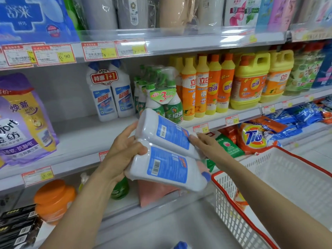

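A twin pack of white cleaner bottles with blue labels and blue caps lies tilted in front of the middle shelf, its back labels and barcode facing me. My left hand grips the pack's bottom end, thumb over its front face. My right hand holds the neck end from behind, fingers along the upper bottle. A matching twin pack with a red "1+1" tag stands on the shelf behind.
A white shopping basket with a red rim hangs at the lower right. The middle shelf carries green spray bottles, orange and yellow dish soap bottles and a purple softener bag. Below are an orange jar and Tide bags.
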Motion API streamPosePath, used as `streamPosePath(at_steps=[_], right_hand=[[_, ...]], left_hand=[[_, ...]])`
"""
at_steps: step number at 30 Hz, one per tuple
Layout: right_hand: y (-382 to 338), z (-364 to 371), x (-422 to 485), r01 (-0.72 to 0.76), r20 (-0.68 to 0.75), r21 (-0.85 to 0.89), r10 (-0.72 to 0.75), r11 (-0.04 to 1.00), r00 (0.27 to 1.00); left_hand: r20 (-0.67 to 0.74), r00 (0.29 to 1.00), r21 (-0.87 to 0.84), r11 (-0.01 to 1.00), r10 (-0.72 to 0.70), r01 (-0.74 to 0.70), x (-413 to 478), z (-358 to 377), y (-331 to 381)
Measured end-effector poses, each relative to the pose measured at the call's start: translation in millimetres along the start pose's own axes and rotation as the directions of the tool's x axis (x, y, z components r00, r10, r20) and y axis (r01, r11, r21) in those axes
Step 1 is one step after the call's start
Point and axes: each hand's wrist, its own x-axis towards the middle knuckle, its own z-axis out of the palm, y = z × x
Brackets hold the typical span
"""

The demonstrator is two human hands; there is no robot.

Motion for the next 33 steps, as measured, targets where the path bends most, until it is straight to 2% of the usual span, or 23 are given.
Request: streamPosePath(at_steps=[2, 4, 7, 10, 12, 13, 15, 18, 20, 24, 27, 31, 33], right_hand=[[8, 1, -1, 0.024, -0.026, 0.073, -0.022, 0.997, 0.999], [13, 1, -2, 0.114, -0.106, 0.101, -0.103, 0.988, 0.989], [13, -1, -3, 0.234, -0.116, 0.081, -0.224, 0.969, 0.968], [8, -6, -4, 0.295, -0.025, -0.049, -0.296, 0.954, 0.955], [2, -8, -4, 0.351, 0.115, -0.137, -0.337, 0.926, 0.934], [-2, -4, -4, 0.379, 0.197, -0.137, -0.350, 0.915, 0.916], [-2, 9, -1, 0.392, 0.297, -0.081, -0.353, 0.917, 0.887], [-3, 26, 1, 0.404, 0.274, -0.004, -0.388, 0.915, 0.880], [-3, 30, 1, 0.436, 0.252, -0.015, -0.419, 0.900, 0.872], [-12, 39, -1, 0.464, 0.238, -0.008, -0.449, 0.886, 0.861], [-21, 39, 4, 0.503, 0.269, -0.091, -0.465, 0.859, 0.843], [-14, 9, 8, 0.413, 0.266, -0.132, -0.369, 0.901, 0.890], [3, -8, 5, 0.298, 0.223, -0.051, -0.280, 0.953, 0.934]], left_hand=[[0.071, 0.997, 0.067, 0.998, -0.020, 0.015, -1, -1, -4], [0.057, 0.997, 0.138, 0.990, -0.049, 0.040, -3, -2, -7], [0.019, 0.997, 0.413, 0.907, 0.078, -0.079, -3, 1, -8], [0.021, 0.972, 0.590, 0.782, 0.234, -0.201, -2, 7, -7], [0.024, 0.960, 0.734, 0.647, 0.280, -0.208, 0, 14, -6], [0.024, 0.958, 0.786, 0.586, 0.287, -0.195, 1, 17, -6], [0.030, 0.965, 0.819, 0.547, 0.262, -0.174, 0, 19, -8], [0.034, 0.982, 0.751, 0.643, 0.186, -0.148, -3, 13, -15], [0.021, 0.989, 0.703, 0.702, 0.144, -0.117, -4, 4, -16], [-0.018, 0.994, 0.750, 0.659, 0.107, -0.058, -3, -15, -12], [-0.044, 0.991, 0.678, 0.733, 0.125, -0.062, -5, -21, -11], [-0.080, 0.992, 0.510, 0.859, 0.102, -0.047, -9, -33, -15], [-0.108, 0.990, 0.428, 0.903, 0.090, -0.035, -12, -42, -17]])
